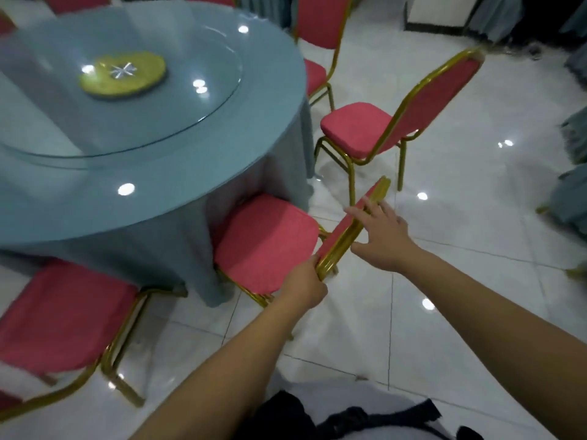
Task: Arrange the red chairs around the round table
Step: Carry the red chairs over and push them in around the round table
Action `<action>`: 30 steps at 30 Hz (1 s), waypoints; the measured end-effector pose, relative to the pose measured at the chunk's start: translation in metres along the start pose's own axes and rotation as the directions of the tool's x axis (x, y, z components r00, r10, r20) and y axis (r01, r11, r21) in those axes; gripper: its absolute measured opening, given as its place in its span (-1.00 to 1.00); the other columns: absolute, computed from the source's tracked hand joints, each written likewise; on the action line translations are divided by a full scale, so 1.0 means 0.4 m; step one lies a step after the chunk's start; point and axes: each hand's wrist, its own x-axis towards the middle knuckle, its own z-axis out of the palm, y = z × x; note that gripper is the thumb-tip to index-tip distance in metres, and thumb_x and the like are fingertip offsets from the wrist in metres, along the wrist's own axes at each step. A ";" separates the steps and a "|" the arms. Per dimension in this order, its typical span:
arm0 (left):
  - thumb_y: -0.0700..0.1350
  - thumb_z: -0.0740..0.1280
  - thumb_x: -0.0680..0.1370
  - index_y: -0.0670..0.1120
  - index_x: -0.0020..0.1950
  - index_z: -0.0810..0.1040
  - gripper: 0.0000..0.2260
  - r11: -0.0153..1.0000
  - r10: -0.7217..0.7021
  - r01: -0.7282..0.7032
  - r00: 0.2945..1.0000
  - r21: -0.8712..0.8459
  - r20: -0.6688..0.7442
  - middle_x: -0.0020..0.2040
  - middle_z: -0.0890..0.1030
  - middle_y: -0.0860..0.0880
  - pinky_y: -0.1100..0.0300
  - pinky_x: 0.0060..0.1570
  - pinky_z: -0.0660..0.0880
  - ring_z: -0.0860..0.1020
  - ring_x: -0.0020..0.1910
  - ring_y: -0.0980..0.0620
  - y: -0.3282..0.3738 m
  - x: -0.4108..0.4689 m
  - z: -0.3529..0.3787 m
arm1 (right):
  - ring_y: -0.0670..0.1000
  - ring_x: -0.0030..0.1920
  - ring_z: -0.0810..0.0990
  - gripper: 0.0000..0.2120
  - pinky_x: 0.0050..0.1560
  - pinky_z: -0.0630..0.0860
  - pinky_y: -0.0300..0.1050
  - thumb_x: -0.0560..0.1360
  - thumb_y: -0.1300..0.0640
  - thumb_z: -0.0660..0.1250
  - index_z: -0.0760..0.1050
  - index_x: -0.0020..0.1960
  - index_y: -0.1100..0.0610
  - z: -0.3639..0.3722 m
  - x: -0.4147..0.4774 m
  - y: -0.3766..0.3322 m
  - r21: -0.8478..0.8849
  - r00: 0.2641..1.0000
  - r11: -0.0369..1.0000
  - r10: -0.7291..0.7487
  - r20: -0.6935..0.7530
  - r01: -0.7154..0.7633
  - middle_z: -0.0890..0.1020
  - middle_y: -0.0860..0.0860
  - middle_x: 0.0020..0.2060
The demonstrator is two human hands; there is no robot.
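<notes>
A round table (222,173) draped in a blue-grey cloth fills the upper left. Right in front of me a red chair (266,239) with a gold frame has its seat partly under the table edge. My left hand (305,284) grips the near end of its backrest top rail. My right hand (381,233) lies over the far part of the same rail with fingers fairly straight. Another red chair (359,127) stands to the right, turned toward the table. A third red chair (60,315) is at the lower left.
A glass turntable (178,100) with a yellow-green centre disc (122,74) tops the table. More red chairs (320,23) stand at the far side. Glossy white tiled floor (460,249) stretches to the right, with other draped furniture (571,192) at the right edge.
</notes>
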 end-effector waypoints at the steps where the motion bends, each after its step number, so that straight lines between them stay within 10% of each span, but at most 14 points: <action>1: -0.25 0.28 0.46 0.13 0.40 0.44 -0.46 1.000 -0.026 0.025 0.998 -0.015 -0.057 -0.09 0.60 0.03 0.22 -0.34 0.41 0.57 -0.19 0.01 0.007 -0.005 0.009 | 0.15 0.60 -0.12 -0.32 0.49 -0.01 0.33 0.50 -0.13 0.36 0.15 0.54 -0.21 -0.006 0.026 0.030 -0.044 0.998 0.997 -0.058 0.022 0.059 0.02 -0.01 0.61; 9: -0.15 0.39 0.49 0.13 -0.18 0.51 -0.83 0.978 -0.195 0.207 0.958 0.039 -0.211 -0.28 0.54 0.07 0.11 -0.21 0.44 0.55 -0.15 -0.07 0.025 -0.104 0.043 | 0.14 0.45 0.22 -0.44 0.32 0.26 0.33 0.40 -0.12 0.44 0.35 0.35 -0.23 -0.017 0.159 0.199 -0.036 0.963 0.964 -0.260 0.070 0.263 0.40 -0.05 0.37; 14: -0.12 0.36 0.52 0.20 -0.08 0.54 -0.82 0.948 -0.283 0.306 0.936 0.084 -0.211 -0.22 0.57 0.12 0.19 -0.24 0.46 0.55 -0.17 0.05 -0.025 -0.270 0.096 | 0.19 0.24 0.43 -0.70 0.14 0.39 0.13 0.33 -0.21 0.53 0.54 -0.04 -0.16 0.041 0.088 0.230 -0.088 0.927 0.935 -0.324 0.188 0.345 0.48 -0.11 -0.14; 20: -0.28 0.26 0.45 0.28 0.31 0.53 -0.43 0.909 -0.395 0.414 0.894 0.052 -0.212 0.01 0.66 0.14 0.18 -0.02 0.55 0.59 -0.04 0.12 -0.108 -0.419 0.133 | 0.15 0.44 0.23 -0.73 0.37 0.16 0.34 0.39 -0.18 0.47 0.53 0.01 -0.12 0.130 -0.024 0.193 -0.020 0.867 0.895 -0.427 0.256 0.447 0.51 -0.06 0.17; 30: -0.27 0.36 0.50 0.13 0.07 0.62 -0.70 0.840 -0.506 0.539 0.736 -0.064 -0.449 -0.23 0.56 0.17 0.32 -0.30 0.36 0.57 -0.18 0.11 -0.186 -0.397 -0.005 | 0.17 0.37 0.29 -0.86 0.34 0.17 0.35 0.47 -0.06 0.41 0.46 -0.08 -0.09 0.147 0.059 0.002 0.011 0.856 0.886 -0.451 0.254 0.463 0.50 -0.03 0.11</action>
